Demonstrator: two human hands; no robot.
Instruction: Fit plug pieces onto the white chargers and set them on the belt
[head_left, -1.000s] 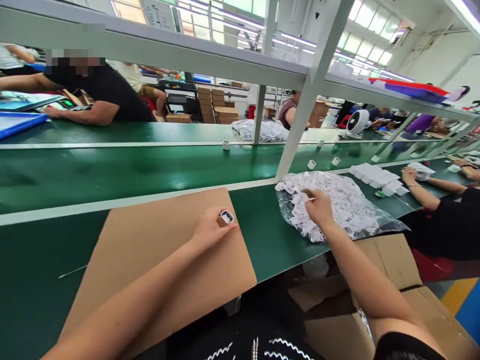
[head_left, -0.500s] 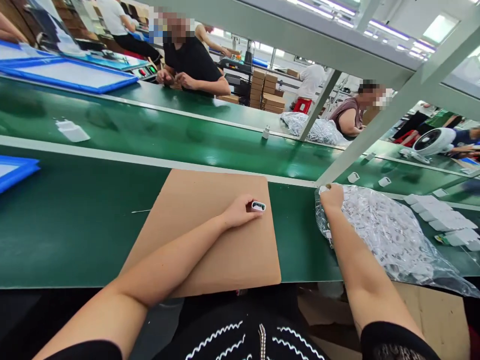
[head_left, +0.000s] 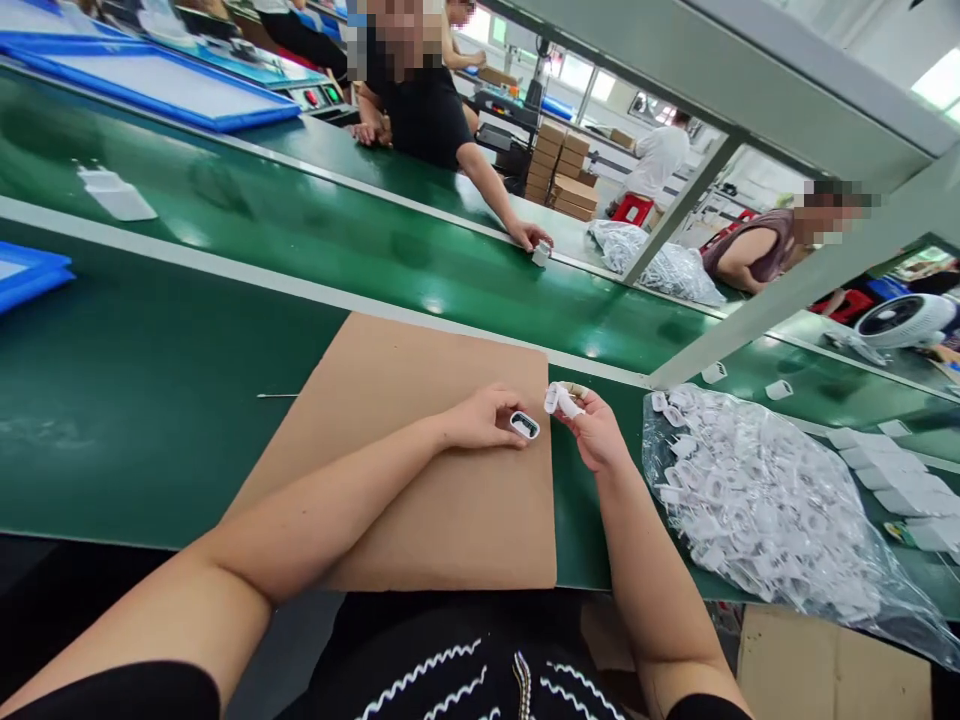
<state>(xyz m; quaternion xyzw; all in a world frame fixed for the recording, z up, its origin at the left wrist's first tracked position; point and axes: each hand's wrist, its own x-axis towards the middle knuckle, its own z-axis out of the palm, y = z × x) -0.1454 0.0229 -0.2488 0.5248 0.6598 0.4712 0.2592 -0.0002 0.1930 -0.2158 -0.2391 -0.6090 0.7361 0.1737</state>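
Note:
Above the brown cardboard sheet (head_left: 420,480), my left hand (head_left: 491,418) grips a white oval housing (head_left: 525,426) by its sides. The housing's open end faces up toward me and shows a dark green part inside. Just right of it, by the sheet's right edge, my right hand (head_left: 592,420) pinches a small white plastic piece (head_left: 553,398); a finger or thumb of that hand has a white covering. The two white parts are close together but apart. To the right lies a clear plastic bag (head_left: 757,500) full of small white pieces.
White housings (head_left: 904,475) stand in rows right of the bag. A green conveyor (head_left: 375,260) runs beyond the white rail, carrying a white charger (head_left: 116,193) at left. Across it, a person's hand (head_left: 531,236) touches a white piece. A grey post (head_left: 720,310) rises behind the bag.
My right hand has left the bag and come to the sheet's right edge with a small white piece. My left hand's housing has tilted slightly. The person opposite has reached out to the conveyor.

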